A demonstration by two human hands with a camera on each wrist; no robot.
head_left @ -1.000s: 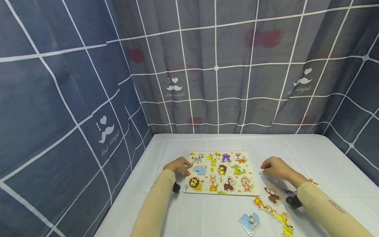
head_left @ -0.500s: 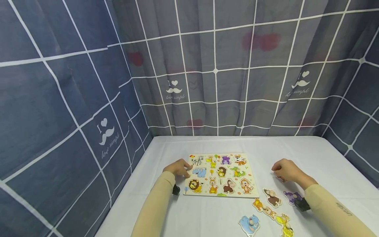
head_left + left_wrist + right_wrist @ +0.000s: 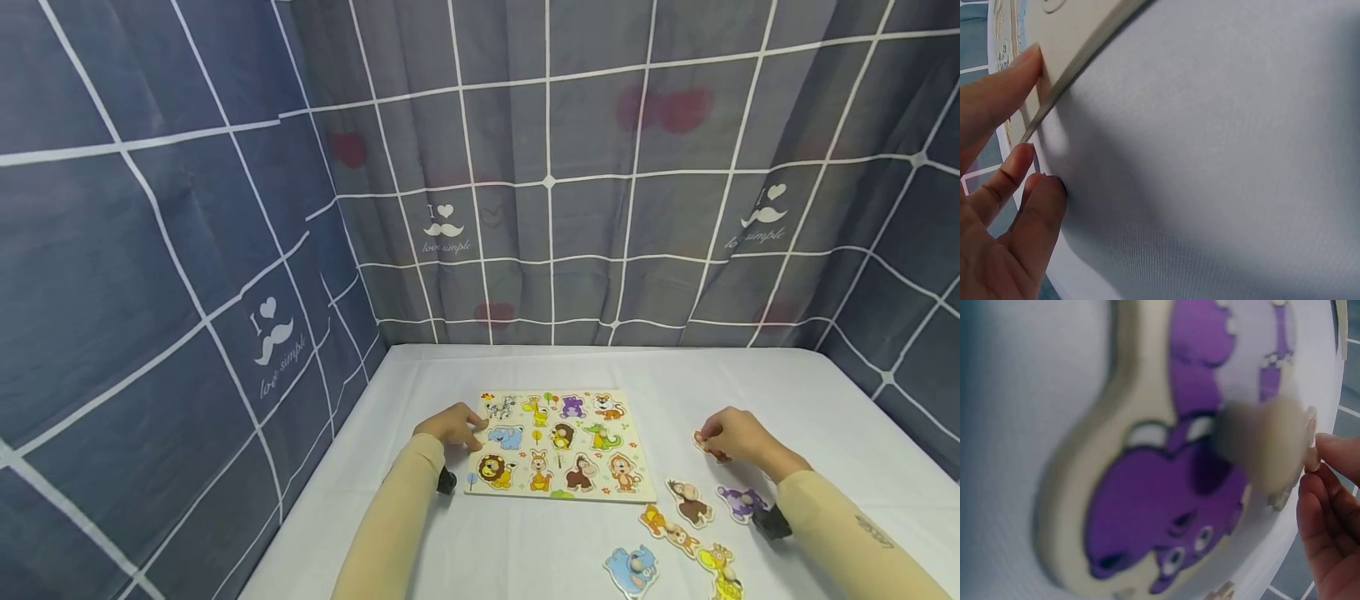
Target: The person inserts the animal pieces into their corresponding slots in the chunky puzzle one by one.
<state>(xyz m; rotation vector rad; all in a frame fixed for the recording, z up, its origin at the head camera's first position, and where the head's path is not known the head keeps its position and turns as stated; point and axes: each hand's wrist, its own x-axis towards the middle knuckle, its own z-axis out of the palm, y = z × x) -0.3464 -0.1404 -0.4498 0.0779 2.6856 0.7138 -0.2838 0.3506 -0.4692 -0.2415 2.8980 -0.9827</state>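
Observation:
My left hand (image 3: 453, 425) rests at the left edge of a wooden animal puzzle board (image 3: 521, 492). In the left wrist view one fingertip lies on the board (image 3: 1079, 31), while other fingers (image 3: 1038, 219) sit beside its edge near the tablecloth. To the board's right, my right hand (image 3: 738, 437) pinches the small knob of an orange-brown and white animal puzzle piece (image 3: 703, 442), partly hidden by the fingers. The right wrist view has that knob (image 3: 1313, 459) between thumb and finger. A purple hippo piece (image 3: 1147, 494) lies large in front of that camera.
Near my right forearm lie a brown gorilla piece (image 3: 690, 502), the purple piece (image 3: 741, 503), a kangaroo piece (image 3: 678, 536), a giraffe piece (image 3: 722, 571) and a blue elephant piece (image 3: 632, 568). Gridded dark curtains (image 3: 585, 217) surround the white-covered table (image 3: 525, 550).
My right hand has moved right, away from the board, down onto the orange-brown piece, and now pinches its knob. The left hand has stayed at the board's edge.

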